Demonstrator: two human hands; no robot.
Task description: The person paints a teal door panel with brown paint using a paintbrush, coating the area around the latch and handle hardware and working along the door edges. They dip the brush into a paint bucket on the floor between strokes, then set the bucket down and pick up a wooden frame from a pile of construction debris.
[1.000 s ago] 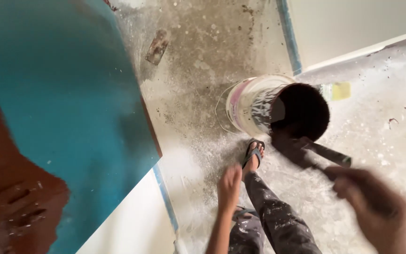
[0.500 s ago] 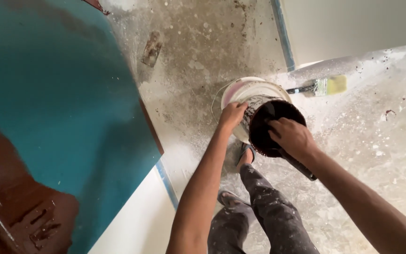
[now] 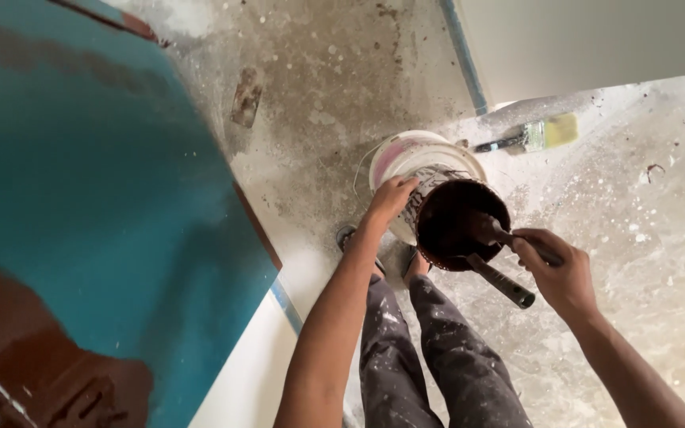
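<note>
The left hand [image 3: 390, 198] has its grip closed over the near rim of the white bucket [image 3: 406, 158], fingers hooked over the edge. The right hand [image 3: 556, 269] has its grip closed on a thin stick or brush shaft [image 3: 497, 231] whose far end dips into the dark bowl [image 3: 461, 224] of brown paint. The bowl sits tilted at the bucket's mouth, between the two grips and touching the bucket rim. A dark cylindrical handle [image 3: 501, 281] projects from under the bowl toward the right grip, just beside it; whether it belongs to the bowl or to a separate roller cannot be told.

Handling, as a judgement: the bucket looks rigid plastic and moderately heavy if filled; the rim is the sound place to hold it, as done. The bowl holds liquid and will spill if tipped further; paint smears probably make the surfaces slippery. The shaft is light and stiff; hold it at its dry upper end.

Count: one bucket, one bowl, one shaft in hand, one dark handle. One paintbrush [image 3: 529, 136] with pale bristles lies on the floor [image 3: 636, 206], beyond the bucket, well apart from both grips. One teal panel [image 3: 97, 206] partly coated brown stands off to the left grip's outer side.
</note>
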